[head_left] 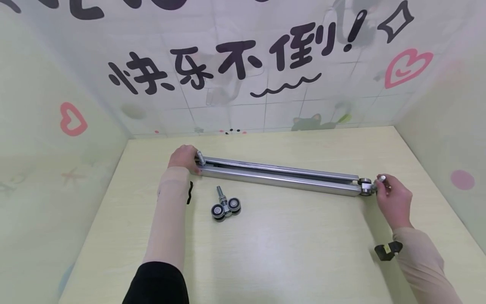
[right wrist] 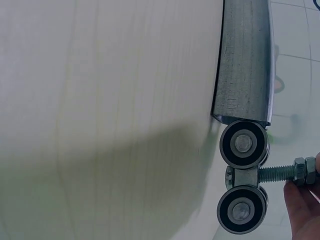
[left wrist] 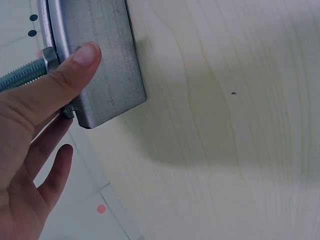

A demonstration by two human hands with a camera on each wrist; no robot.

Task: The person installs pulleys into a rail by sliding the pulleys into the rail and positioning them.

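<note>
Currently, a long grey metal channel rail (head_left: 279, 174) lies flat across the pale wood-grain worktop (head_left: 288, 249). Left hand (head_left: 184, 157) is at the rail's left end: the thumb presses on the outer face, the remaining fingers lie loosely extended behind the end, against a threaded bolt (left wrist: 22, 75) protruding there. Right hand (head_left: 392, 198) is at the rail's right end, fingertips pinching the nutted bolt of a black-wheeled steel roller carriage (right wrist: 243, 182); one wheel sits at the rail's open mouth, the other just outside. A second identical wheeled roller carriage (head_left: 225, 206) lies loose on the worktop, near the rail's left end, on the person's side.
</note>
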